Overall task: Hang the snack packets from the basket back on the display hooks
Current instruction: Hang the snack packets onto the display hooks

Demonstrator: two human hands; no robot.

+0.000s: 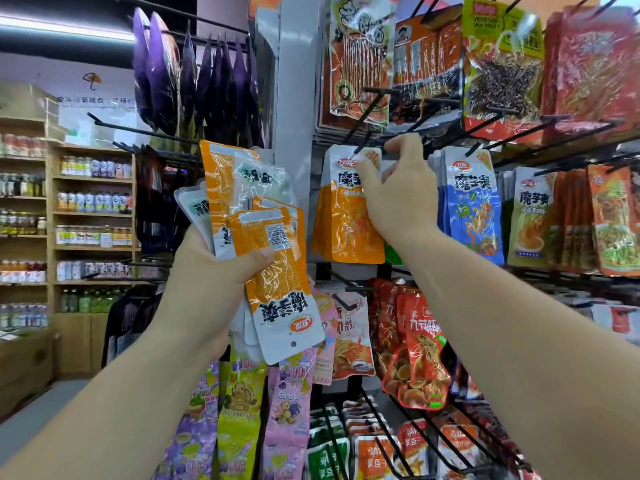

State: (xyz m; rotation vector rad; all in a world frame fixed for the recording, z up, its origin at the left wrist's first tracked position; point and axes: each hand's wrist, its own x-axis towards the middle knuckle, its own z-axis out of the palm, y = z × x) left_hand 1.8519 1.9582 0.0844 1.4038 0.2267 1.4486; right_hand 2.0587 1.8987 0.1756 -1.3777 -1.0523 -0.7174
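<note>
Right hand (398,192) pinched an orange packet (343,223) onto the centre hook (363,142). Left hand (207,282) had its grip round a bunch (258,226) yet to hang.

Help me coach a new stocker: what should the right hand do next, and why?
Probably slide the orange packet back along the hook, then release: the right hand pinches its top at the hook's tip, while the left hand holds more packets.

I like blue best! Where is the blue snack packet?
The blue packet hangs right of centre in the head view, between the right hand and a green packet.
</note>
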